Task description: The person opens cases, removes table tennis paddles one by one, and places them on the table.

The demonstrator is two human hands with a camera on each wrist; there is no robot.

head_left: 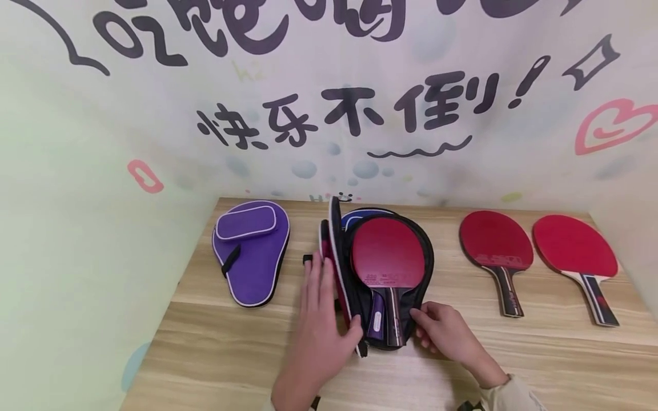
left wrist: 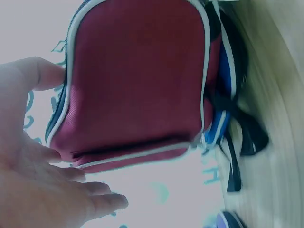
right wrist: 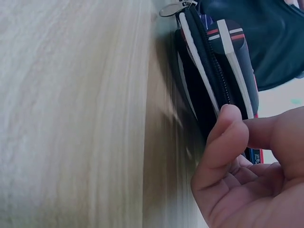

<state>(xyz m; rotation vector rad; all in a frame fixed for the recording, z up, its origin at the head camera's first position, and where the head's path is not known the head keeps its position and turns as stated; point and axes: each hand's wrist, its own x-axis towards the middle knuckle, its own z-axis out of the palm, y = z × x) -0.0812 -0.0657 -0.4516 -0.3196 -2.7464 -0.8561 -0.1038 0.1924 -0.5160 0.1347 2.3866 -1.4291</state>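
A dark red paddle case (left wrist: 137, 76) with white piping lies unzipped, its cover standing up on the left side. Inside its black lining (head_left: 426, 251) rests a table tennis paddle (head_left: 388, 254) with red rubber, handle toward me. A purple item with a white label (head_left: 377, 319) sits beside the handle. Straight fingers of my left hand (head_left: 319, 331) lie against the raised cover's outside, the thumb touching its edge. At the lower right, my right hand (head_left: 447, 334) pinches the case's rim between thumb and index finger, near the zipper (right wrist: 216, 71).
A blue case (head_left: 360, 214) lies partly hidden behind the open one. On the left is a purple case (head_left: 257, 257). Two more red paddles (head_left: 496, 240) (head_left: 576, 245) lie on the right of the wooden table (head_left: 221, 354). A printed cloth (head_left: 288, 165) hangs behind.
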